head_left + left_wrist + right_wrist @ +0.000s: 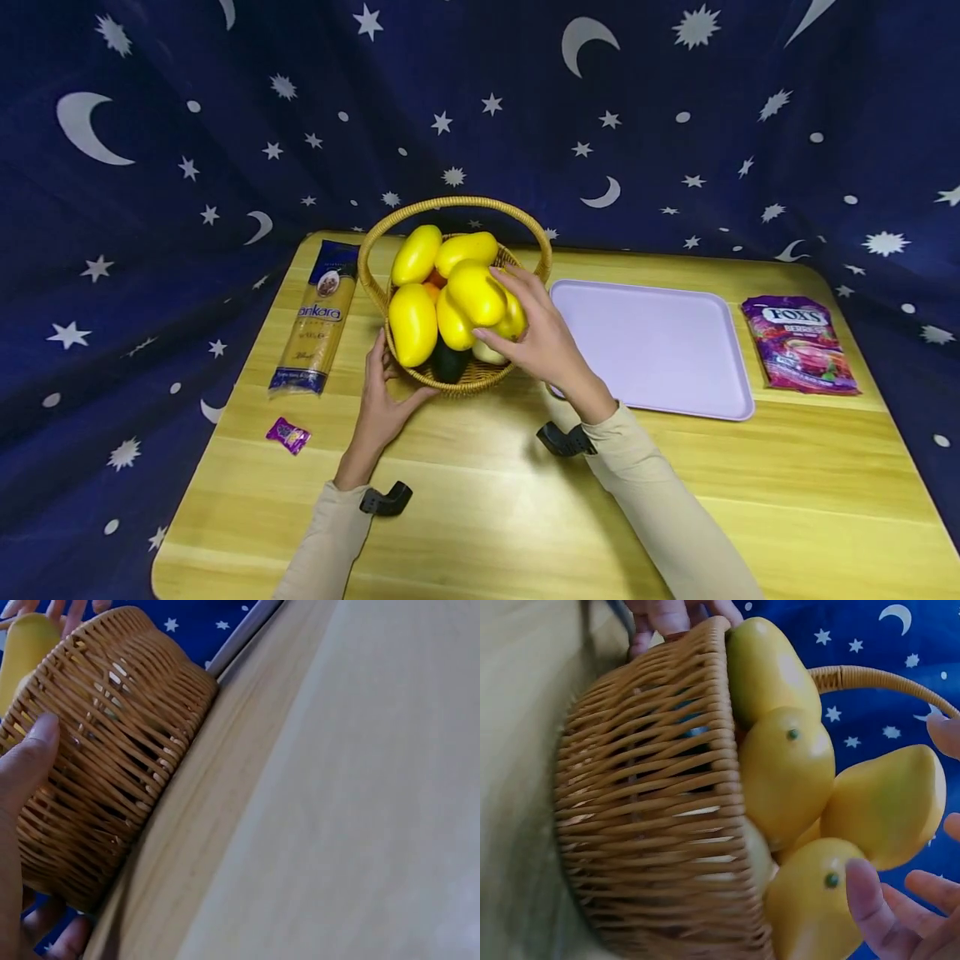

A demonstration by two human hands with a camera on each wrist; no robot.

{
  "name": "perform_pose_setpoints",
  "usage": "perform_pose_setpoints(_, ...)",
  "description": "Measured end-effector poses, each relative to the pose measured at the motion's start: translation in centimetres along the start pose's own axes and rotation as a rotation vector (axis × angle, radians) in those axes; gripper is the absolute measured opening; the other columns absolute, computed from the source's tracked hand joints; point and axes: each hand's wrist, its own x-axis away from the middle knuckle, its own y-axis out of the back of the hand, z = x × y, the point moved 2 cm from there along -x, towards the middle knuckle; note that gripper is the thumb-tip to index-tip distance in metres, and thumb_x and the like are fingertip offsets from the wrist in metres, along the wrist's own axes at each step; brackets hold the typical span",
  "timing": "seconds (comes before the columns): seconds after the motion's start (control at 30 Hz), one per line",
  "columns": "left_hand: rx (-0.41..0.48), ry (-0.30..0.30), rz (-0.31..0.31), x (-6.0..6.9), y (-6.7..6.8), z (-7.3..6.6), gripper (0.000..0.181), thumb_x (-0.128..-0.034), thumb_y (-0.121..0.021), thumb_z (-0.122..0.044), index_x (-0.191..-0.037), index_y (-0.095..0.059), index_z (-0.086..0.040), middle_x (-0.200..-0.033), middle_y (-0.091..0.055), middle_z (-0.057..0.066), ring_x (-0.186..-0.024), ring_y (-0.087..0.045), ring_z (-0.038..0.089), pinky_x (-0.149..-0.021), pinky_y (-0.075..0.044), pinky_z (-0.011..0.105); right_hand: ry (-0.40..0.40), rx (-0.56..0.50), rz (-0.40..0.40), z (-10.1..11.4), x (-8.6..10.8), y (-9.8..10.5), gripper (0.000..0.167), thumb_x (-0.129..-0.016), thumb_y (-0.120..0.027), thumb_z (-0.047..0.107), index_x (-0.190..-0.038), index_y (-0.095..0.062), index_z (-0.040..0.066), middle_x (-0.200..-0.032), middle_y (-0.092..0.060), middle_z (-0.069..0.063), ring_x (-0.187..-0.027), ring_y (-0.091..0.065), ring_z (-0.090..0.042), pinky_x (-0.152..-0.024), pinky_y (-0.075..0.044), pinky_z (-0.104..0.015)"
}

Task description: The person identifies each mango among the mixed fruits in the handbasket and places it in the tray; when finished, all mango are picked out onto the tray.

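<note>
A wicker basket [468, 387] with a tall arched handle holds several yellow mangoes [413, 325], an orange thing partly covered, a dark green rounded thing [451, 365] and a pale one. My left hand [381, 408] grips the basket's near left side, its thumb [39, 742] against the weave and its fingers around the side. Over the basket's right side, my right hand [542, 333] has its fingers spread beside the top mango [476, 292]. In the right wrist view its thumb [866, 896] overlaps a lower mango [814, 907]; contact is hard to tell.
Left of the basket lies a pack of spaghetti [315, 321], with a small purple wrapped candy [288, 436] nearer me. A lilac tray [652, 350] lies to the right, then a purple Fox's candy bag [800, 344]. A starry blue cloth [480, 75] hangs behind the wooden table [480, 500].
</note>
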Motion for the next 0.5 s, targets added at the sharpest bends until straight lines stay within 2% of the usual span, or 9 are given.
perform_pose_setpoints(0.07, -0.012, -0.018, -0.002, -0.1, 0.0, -0.5, 0.12, -0.066, -0.087, 0.005, -0.157, -0.009, -0.004, -0.148, -0.031, 0.027, -0.125, -0.045, 0.04, -0.088, -0.044, 0.057, -0.01, 0.036, 0.007, 0.3, -0.6, 0.0, 0.078, -0.081, -0.081, 0.035, -0.147, -0.044, 0.021, -0.152, -0.036, -0.012, -0.134, -0.044, -0.03, -0.103, -0.043, -0.053)
perform_pose_setpoints(0.1, -0.014, -0.024, -0.003, -0.2, 0.1, -0.9, 0.118, -0.0664, -0.086, 0.006, -0.157, -0.01, -0.001, -0.147, -0.031, 0.029, -0.124, -0.046, 0.041, -0.087, -0.044, 0.058, -0.017, 0.042, 0.018, 0.4, -0.8, -0.1, 0.078, -0.081, -0.08, 0.036, -0.148, -0.044, 0.022, -0.153, -0.035, -0.012, -0.135, -0.042, -0.031, -0.104, -0.041, -0.055)
perform_pose_setpoints(0.27, -0.013, -0.024, 0.009, -0.3, 0.3, -2.5, 0.112, -0.0689, -0.084, 0.007, -0.154, -0.012, 0.005, -0.145, -0.033, 0.031, -0.12, -0.047, 0.042, -0.085, -0.045, 0.054, -0.056, 0.055, 0.082, 0.6, -1.8, -0.5, 0.075, -0.083, -0.078, 0.038, -0.147, -0.044, 0.025, -0.152, -0.035, -0.014, -0.134, -0.043, -0.032, -0.104, -0.042, -0.053)
perform_pose_setpoints(0.5, -0.011, -0.023, 0.012, -0.2, 0.4, -2.7, 0.11, -0.0706, -0.084, 0.005, -0.155, -0.013, 0.004, -0.145, -0.033, 0.032, -0.117, -0.049, 0.042, -0.084, -0.045, 0.053, -0.097, 0.07, 0.128, 0.6, -2.1, -0.9, 0.07, -0.084, -0.076, 0.039, -0.146, -0.046, 0.025, -0.152, -0.036, -0.015, -0.136, -0.042, -0.035, -0.106, -0.04, -0.056)
